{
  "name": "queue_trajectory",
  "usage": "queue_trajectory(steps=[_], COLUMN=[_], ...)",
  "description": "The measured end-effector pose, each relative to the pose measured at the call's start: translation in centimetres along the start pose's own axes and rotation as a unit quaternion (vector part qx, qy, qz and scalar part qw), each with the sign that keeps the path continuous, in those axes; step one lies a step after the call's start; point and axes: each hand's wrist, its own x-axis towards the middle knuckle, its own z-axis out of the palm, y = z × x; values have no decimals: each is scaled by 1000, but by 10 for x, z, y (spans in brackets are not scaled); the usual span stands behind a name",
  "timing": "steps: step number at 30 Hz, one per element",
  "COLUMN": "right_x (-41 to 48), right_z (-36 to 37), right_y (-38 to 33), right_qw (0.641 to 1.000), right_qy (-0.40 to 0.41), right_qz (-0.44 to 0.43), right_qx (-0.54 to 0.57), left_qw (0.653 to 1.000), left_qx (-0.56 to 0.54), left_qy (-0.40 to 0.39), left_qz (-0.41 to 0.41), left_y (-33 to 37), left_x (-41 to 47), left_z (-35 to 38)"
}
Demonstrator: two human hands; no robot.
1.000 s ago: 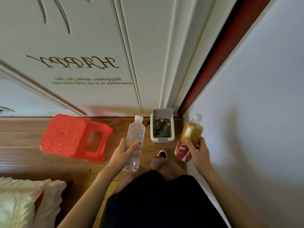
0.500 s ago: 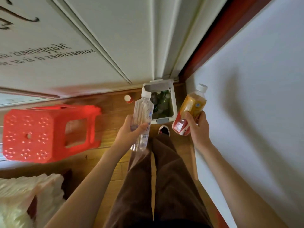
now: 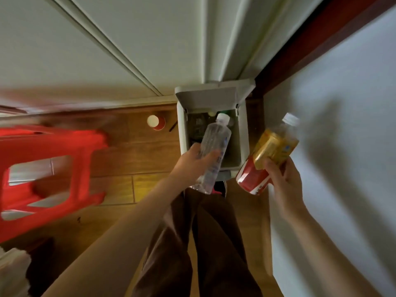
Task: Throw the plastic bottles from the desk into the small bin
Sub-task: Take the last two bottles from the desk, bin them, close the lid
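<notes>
My left hand (image 3: pixel 194 162) grips a clear plastic bottle (image 3: pixel 214 144) with a white cap, held over the open mouth of the small white bin (image 3: pixel 182 133), cap pointing into it. The bin stands on the floor against the door, lid (image 3: pixel 211 98) flipped up, with dark bottles inside. My right hand (image 3: pixel 282 183) holds a yellow-labelled bottle (image 3: pixel 276 142) with a white cap together with a red can (image 3: pixel 251 179), just right of the bin beside the wall.
A red plastic stool (image 3: pixel 47 168) lies on the wooden floor at left. A red cup (image 3: pixel 157 122) sits by the bin's left side. My legs in brown trousers (image 3: pixel 205 243) and a shoe are below the bin. White wall at right.
I have come closer to the bin. My left hand moved the clear bottle right, from beside the bin to over its opening. My right hand stays beside the bin.
</notes>
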Motion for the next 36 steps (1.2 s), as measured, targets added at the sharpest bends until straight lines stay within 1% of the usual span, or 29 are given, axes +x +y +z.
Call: queue_trajectory(steps=[4, 7, 10, 13, 15, 17, 22, 24, 26, 29, 30, 32, 33, 34, 36], right_x=[9, 12, 16, 19, 22, 24, 29, 30, 31, 30, 30, 30, 29, 29, 29], right_z=[2, 5, 11, 15, 16, 17, 19, 20, 20, 23, 25, 29, 32, 35, 42], right_y=[4, 7, 9, 11, 12, 14, 17, 16, 15, 7, 4, 1, 0, -1, -2], right_qw=[1000, 1000, 1000, 1000, 1000, 999, 999, 999, 998, 997, 997, 997, 997, 997, 998], right_qy=[-5, -13, -21, -23, -26, -26, -32, -31, -30, -37, -39, -46, -47, -43, -45], right_qz=[-12, -14, -14, -16, -18, -18, -25, -25, -23, -21, -23, -23, -20, -17, -4], right_qx=[8, 2, -6, -2, 1, -2, -26, -36, -40, -58, -63, -65, -61, -54, -43], left_qw=[1000, 999, 999, 999, 999, 999, 999, 999, 999, 992, 983, 955, 938, 924, 907], left_qx=[22, 13, 9, 24, 34, 21, -28, -22, 6, 107, 149, 207, 218, 218, 201], left_qy=[0, -4, 12, 19, 18, 22, 42, 36, 35, 60, 78, 115, 136, 163, 241], left_qz=[-18, -34, -34, -23, 3, 20, -20, -27, -17, 39, 76, 180, 232, 268, 281], left_y=[1, 2, 2, 1, -3, -8, -19, -21, -20, -14, -11, -8, -9, -12, -21], left_x=[41, 68, 88, 99, 105, 111, 123, 124, 119, 92, 79, 52, 41, 31, 20], left_z=[11, 14, 16, 20, 24, 29, 47, 50, 48, 34, 27, 15, 8, 2, -10])
